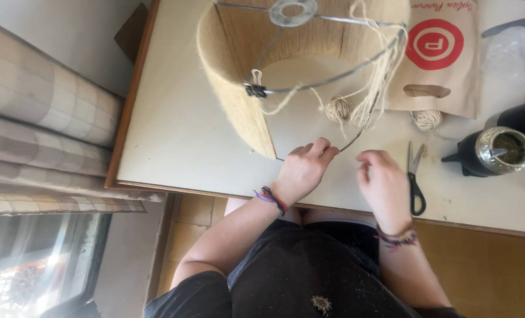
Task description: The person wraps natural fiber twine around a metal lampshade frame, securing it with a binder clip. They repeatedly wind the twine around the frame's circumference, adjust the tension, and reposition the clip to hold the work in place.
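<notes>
A round wire lampshade frame, partly wrapped in tan jute twine point(239, 88), is stood on the pale tabletop point(180, 135), just in front of the person. Its thin lower wire ring point(356, 132) is pinched by the left hand point(302, 172), the fingers closed on the wire. The right hand point(383, 182) is held just beside it, fingers curled together; loose strands of twine point(380, 76) are hung from the frame above it, but whether a strand is gripped cannot be told. A black binder clip point(255, 89) is fastened to the upper ring. Black-handled scissors point(415, 179) are laid close by the right hand, and small balls of twine point(339, 108) are seen behind.
</notes>
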